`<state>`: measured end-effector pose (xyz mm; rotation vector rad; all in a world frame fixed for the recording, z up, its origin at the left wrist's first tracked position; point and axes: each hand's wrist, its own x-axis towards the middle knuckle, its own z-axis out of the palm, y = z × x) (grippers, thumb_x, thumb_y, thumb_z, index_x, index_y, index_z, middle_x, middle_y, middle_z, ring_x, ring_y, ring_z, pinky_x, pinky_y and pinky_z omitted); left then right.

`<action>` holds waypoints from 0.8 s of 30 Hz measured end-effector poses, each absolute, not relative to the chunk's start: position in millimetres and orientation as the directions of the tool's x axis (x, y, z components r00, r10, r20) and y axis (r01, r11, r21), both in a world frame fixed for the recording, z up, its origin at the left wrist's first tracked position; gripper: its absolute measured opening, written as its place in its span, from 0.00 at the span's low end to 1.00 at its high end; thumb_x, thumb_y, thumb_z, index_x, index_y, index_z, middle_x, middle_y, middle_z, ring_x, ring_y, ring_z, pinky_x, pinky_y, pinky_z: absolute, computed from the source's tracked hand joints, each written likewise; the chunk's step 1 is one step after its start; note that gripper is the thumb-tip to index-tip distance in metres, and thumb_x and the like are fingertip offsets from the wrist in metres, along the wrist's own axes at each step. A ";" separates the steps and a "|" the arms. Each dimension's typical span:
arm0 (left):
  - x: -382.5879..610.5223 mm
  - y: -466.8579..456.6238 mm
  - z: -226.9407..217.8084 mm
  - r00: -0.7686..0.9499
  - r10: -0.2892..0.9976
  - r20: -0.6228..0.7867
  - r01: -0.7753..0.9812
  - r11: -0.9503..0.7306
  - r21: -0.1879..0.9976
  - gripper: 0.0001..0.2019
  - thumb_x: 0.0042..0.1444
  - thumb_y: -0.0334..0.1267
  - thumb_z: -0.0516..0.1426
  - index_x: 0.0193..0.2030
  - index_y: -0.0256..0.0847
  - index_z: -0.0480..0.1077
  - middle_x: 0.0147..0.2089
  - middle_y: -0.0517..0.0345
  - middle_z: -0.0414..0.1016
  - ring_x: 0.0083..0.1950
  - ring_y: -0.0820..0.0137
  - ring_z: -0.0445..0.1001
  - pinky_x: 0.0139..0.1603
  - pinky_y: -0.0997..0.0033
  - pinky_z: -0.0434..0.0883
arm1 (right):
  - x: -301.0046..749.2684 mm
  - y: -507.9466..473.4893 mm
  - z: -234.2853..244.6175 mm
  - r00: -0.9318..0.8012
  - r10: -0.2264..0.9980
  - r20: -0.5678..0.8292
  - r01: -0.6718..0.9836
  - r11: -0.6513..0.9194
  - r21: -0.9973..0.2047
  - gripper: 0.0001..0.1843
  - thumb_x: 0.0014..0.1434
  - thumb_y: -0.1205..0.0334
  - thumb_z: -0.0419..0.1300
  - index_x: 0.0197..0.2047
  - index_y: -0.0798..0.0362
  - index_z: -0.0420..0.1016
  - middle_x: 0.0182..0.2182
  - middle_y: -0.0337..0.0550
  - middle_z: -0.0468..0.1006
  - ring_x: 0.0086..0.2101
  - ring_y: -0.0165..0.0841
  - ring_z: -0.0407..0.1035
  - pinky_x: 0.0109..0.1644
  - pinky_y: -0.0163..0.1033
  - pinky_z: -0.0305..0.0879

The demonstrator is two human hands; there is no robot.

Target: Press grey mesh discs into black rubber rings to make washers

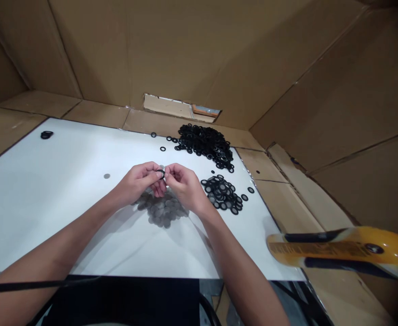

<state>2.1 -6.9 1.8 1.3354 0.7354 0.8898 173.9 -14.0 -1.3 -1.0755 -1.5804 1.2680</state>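
Note:
A small black ring (162, 174) is pinched between the thumb and fingers of my left hand (139, 181). Closed up against the ring's right side is my right hand (184, 184), its thumb and fingertips pressed together; whether they grip the ring or a small piece is too small to tell. Below both hands lies a pile of thin grey discs (165, 212), partly hidden by them. To the right sits a heap of black rings with grey discs inside (223, 192). Farther back is a larger heap of black rings (204, 142).
Everything lies on a white board (66, 199) inside cardboard walls (192, 54). One loose grey disc (107, 176) is on the left, and a black object (46, 134) sits at the far-left corner. A yellow and black object (341, 250) juts in from the right.

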 end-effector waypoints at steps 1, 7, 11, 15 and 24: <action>2.2 -7.1 2.0 0.480 0.876 0.049 -0.119 0.009 0.993 0.09 0.64 0.41 0.57 0.36 0.37 0.70 0.28 0.58 0.78 0.29 0.69 0.77 0.34 0.69 0.74 | 173.9 -14.3 -1.2 -0.288 0.953 0.091 0.140 0.135 -0.981 0.04 0.62 0.62 0.55 0.34 0.50 0.66 0.23 0.34 0.74 0.26 0.32 0.71 0.34 0.37 0.65; 2.9 -7.9 5.2 0.450 0.891 0.052 -0.113 -0.001 0.994 0.08 0.63 0.40 0.57 0.36 0.37 0.69 0.27 0.59 0.77 0.29 0.70 0.77 0.33 0.70 0.74 | 175.0 -14.7 -0.4 -0.231 0.964 0.131 0.246 0.188 -0.951 0.03 0.60 0.62 0.56 0.34 0.50 0.67 0.25 0.35 0.74 0.29 0.31 0.69 0.36 0.37 0.64; 4.0 -8.5 2.9 0.445 0.892 0.074 -0.124 -0.021 0.992 0.09 0.63 0.42 0.57 0.38 0.38 0.69 0.27 0.59 0.77 0.28 0.70 0.77 0.33 0.70 0.74 | 173.9 -15.8 2.4 -0.222 0.959 0.175 0.237 0.228 -0.944 0.03 0.60 0.62 0.56 0.34 0.51 0.68 0.25 0.35 0.73 0.29 0.31 0.69 0.37 0.37 0.64; 5.5 -8.2 -3.8 0.411 0.907 0.087 -0.122 -0.039 0.992 0.10 0.64 0.45 0.57 0.43 0.40 0.66 0.27 0.62 0.77 0.27 0.70 0.77 0.33 0.69 0.75 | 172.6 -14.6 2.6 -0.219 0.965 0.143 0.157 0.180 -0.971 0.06 0.62 0.59 0.57 0.35 0.51 0.68 0.25 0.35 0.73 0.26 0.30 0.69 0.36 0.37 0.66; 5.8 -6.8 -7.2 0.428 0.901 0.070 -0.105 -0.027 0.994 0.10 0.65 0.46 0.56 0.43 0.41 0.66 0.28 0.63 0.75 0.27 0.71 0.76 0.32 0.69 0.75 | 171.3 -11.6 2.2 -0.231 0.966 0.116 0.040 0.128 -0.991 0.08 0.61 0.58 0.59 0.34 0.52 0.69 0.23 0.34 0.73 0.26 0.29 0.70 0.34 0.36 0.66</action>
